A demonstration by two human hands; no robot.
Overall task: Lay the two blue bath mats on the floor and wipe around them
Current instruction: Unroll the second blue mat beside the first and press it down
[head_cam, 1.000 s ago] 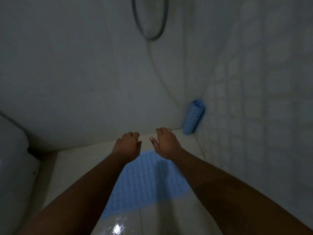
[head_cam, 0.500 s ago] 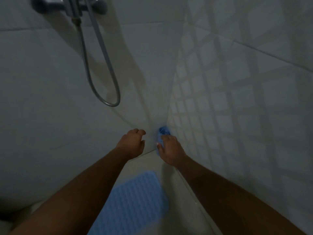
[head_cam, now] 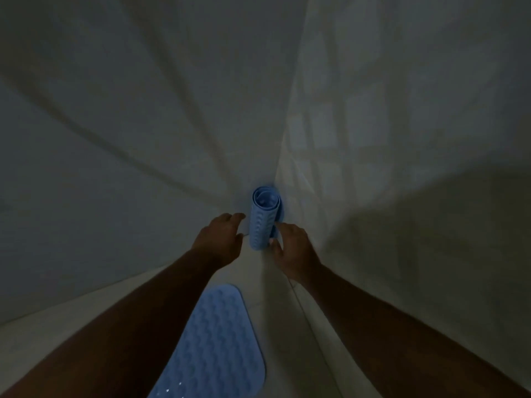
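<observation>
Fingers [head_cam: 283, 229] of right hand [head_cam: 293, 248] touch rolled blue rubber bath mat [head_cam: 263, 222], standing upright in wall corner; not yet closed. Left hand [head_cam: 219, 239] spread just beside it. Flat blue textured mat [head_cam: 212, 346] lies on floor [head_cam: 57, 340]. Advice: clasp roll mid-height both sides, then lift clear.

Ahead of you, the rolled mat [head_cam: 262, 218] stands on end in the corner where the two walls [head_cam: 143, 139] meet, leaning back against them. Your left hand [head_cam: 219, 239] is just beside the roll on its left, not clearly touching it; your right hand [head_cam: 291, 248] is at its right side, thumb against its lower part. Nearer to you, between your forearms, the flat mat [head_cam: 212, 340] lies on the floor [head_cam: 71, 340], well apart from the roll.
</observation>
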